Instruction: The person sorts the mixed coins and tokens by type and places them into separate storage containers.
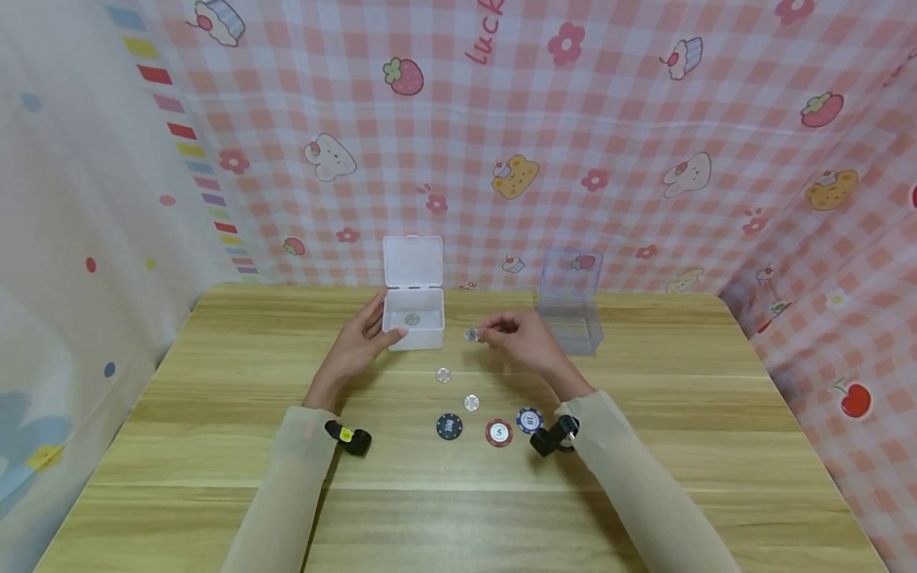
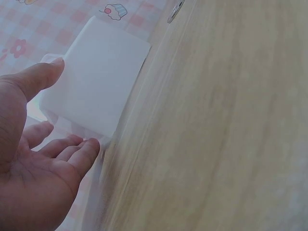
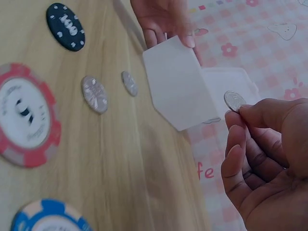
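Note:
A white plastic box [image 1: 415, 341] stands at the back of the table with its lid [image 1: 413, 261] raised, and a silver coin [image 1: 411, 319] lies inside. My left hand [image 1: 361, 338] holds this box by its left side, thumb over the front rim and fingers along the wall [image 2: 48, 168]. To the right of the box, my right hand [image 1: 521, 341] pinches another silver coin [image 3: 234, 101] between thumb and forefinger, above the table. Two more silver coins lie on the wood, one nearer coin [image 1: 471, 403] and one farther coin [image 1: 443, 375].
A clear plastic box [image 1: 577, 334] with a raised lid stands back right. Toward the front lie a black chip [image 1: 449, 426], a red chip [image 1: 499, 433] and a blue chip [image 1: 530, 420]; another chip is partly hidden under the right wrist camera. A checked curtain [image 1: 458, 119] hangs behind the table.

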Demonstrator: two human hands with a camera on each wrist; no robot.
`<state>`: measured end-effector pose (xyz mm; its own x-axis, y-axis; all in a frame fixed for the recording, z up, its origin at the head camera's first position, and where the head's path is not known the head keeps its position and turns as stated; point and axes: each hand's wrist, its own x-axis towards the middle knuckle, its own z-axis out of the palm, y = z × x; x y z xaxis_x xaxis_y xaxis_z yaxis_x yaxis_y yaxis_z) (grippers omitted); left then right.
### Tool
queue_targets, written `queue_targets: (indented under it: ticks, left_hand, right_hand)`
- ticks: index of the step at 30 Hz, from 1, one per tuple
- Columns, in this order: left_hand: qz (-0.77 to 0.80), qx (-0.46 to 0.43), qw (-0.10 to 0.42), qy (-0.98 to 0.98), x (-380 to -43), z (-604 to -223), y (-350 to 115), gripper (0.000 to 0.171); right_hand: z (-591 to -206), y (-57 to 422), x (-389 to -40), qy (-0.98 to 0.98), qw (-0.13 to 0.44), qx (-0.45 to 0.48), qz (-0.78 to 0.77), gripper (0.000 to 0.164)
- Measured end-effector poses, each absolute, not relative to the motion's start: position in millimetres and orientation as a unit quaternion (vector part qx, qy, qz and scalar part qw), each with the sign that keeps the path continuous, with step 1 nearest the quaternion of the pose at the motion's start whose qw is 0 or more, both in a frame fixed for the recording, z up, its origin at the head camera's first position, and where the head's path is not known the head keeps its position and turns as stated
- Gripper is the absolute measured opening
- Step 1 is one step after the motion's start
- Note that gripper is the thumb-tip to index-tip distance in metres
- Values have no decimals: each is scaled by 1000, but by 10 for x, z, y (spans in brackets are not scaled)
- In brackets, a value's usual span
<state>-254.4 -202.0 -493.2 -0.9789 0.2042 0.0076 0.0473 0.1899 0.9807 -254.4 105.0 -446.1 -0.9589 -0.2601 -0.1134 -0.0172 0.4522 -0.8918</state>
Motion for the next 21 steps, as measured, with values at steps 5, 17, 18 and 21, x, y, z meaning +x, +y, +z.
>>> queue_targets:
  ticks: [5,17,18,21]
  left_hand:
    - [631,77,64,769,-2537,-4919,-2011,81]
    - [628,76,67,772,-2520,-4907,-2011,81]
    - [627,76,67,772,-2521,-4905,-2011,81]
    - [626,77,66,773,-2523,-4905,-2015,81]
  right_hand:
    - [-4401,979,-2597,835,121,-77,-531,13]
    - [-4326,758,-2742,826,118,-75,-546,15]
    - [-4323,739,-2755,825,116,-76,-547,15]
    - [-4318,677,-2799,820,108,-85,-556,15]
